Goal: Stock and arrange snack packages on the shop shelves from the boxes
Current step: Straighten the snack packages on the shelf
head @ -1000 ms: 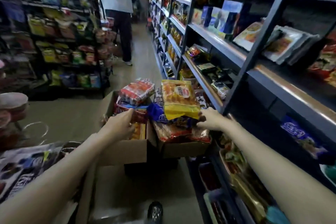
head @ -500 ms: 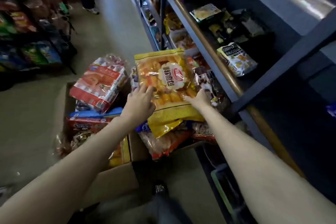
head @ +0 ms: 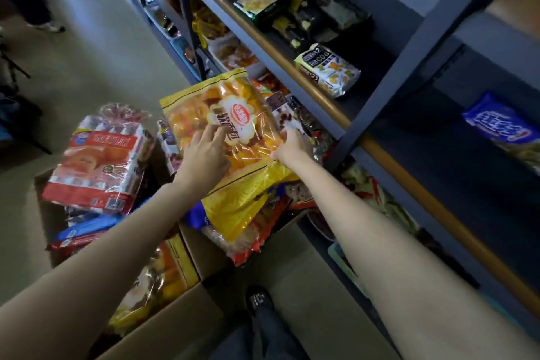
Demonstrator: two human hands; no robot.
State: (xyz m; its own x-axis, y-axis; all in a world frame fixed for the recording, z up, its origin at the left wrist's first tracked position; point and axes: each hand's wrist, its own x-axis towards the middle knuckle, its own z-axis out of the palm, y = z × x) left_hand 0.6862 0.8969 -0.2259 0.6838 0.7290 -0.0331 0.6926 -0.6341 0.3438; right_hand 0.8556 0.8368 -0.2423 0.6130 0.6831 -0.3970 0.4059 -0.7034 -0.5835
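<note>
The big snack bag [head: 230, 137] is bright yellow with a clear window showing orange-gold pieces and a white scalloped label carrying a red oval logo. Beside it the bread pack [head: 96, 161] is red and orange under clear wrap, with a white band. The box [head: 163, 321] is plain brown cardboard. The shelves [head: 409, 47] are dark blue-grey with a brassy gold front rail. A blue packet [head: 496, 126] with white lettering lies on the lower shelf, and a cream and black packet [head: 328, 71] above.

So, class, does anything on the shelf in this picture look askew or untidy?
Yes. The grey and yellow snack pack lies flat and skewed at the shelf edge, and the dark packets behind it are tumbled in a heap, not faced up.
</note>
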